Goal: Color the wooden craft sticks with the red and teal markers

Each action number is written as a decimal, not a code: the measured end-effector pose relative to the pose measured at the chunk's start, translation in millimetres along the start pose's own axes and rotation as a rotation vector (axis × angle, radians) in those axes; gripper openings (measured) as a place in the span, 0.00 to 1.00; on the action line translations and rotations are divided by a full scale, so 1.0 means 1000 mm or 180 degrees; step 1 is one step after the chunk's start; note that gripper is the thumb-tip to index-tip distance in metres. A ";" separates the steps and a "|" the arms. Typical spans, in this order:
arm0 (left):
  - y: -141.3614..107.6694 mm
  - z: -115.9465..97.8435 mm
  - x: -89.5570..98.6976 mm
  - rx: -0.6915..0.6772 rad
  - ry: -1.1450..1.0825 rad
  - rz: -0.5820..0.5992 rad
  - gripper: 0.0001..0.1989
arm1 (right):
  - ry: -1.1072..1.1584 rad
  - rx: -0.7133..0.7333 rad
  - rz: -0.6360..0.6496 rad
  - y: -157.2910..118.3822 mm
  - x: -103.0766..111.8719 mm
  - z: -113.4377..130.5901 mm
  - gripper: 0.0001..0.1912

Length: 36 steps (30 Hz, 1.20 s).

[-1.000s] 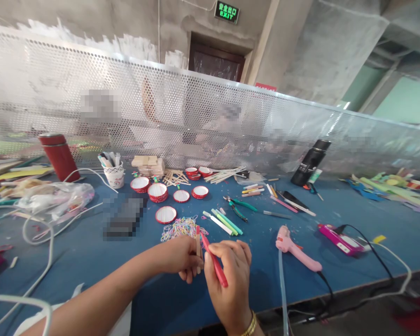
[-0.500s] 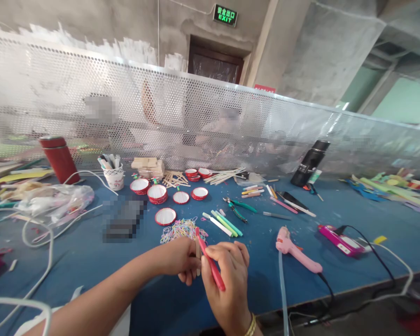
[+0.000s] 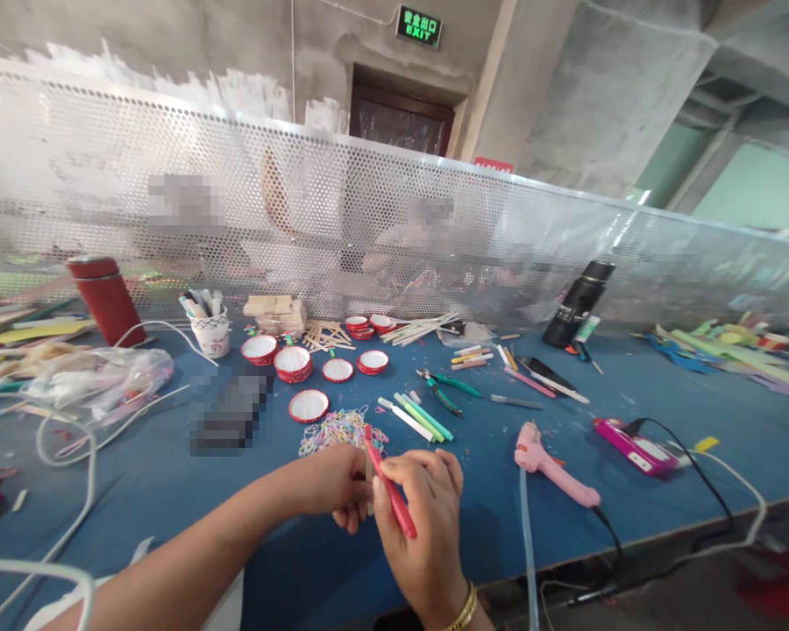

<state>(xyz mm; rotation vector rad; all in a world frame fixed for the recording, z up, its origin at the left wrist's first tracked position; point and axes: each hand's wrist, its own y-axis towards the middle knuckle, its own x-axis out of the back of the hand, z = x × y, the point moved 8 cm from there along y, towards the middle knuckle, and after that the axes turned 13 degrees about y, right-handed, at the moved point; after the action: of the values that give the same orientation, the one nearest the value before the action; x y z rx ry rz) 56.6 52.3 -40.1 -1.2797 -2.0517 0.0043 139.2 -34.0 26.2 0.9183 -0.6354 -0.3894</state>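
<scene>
The left hand [image 3: 338, 482] is gripping a thin wooden stick [image 3: 369, 471] upright above the blue table [image 3: 302, 570]. The right hand [image 3: 424, 504] is holding a red marker [image 3: 398, 502] at a slant, its upper end overlapping the stick; contact is remaining indeterminable from this angle. Beyond the left hand, a pile of multicoloured bands [image 3: 342, 427] is lying near a red-rimmed disc [image 3: 309, 405]. Green-toned pens [image 3: 421, 414] are resting to the right of the pile, with open-jawed pliers [image 3: 448, 394] lying just behind them. A pink glue gun [image 3: 552, 464] is lying to the right of the right hand. A perforated screen [image 3: 316, 210] is standing along the rear.
</scene>
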 end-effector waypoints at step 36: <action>0.003 0.004 0.001 0.0100 -0.0057 -0.0045 0.07 | 0.0000 -0.0065 0.0028 0.001 0.000 -0.002 0.05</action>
<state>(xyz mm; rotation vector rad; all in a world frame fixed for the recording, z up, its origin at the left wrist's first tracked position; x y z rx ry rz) 56.0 55.5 -43.9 -1.2502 -2.0679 0.0414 140.7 -31.8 26.0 0.8957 -0.6342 -0.3875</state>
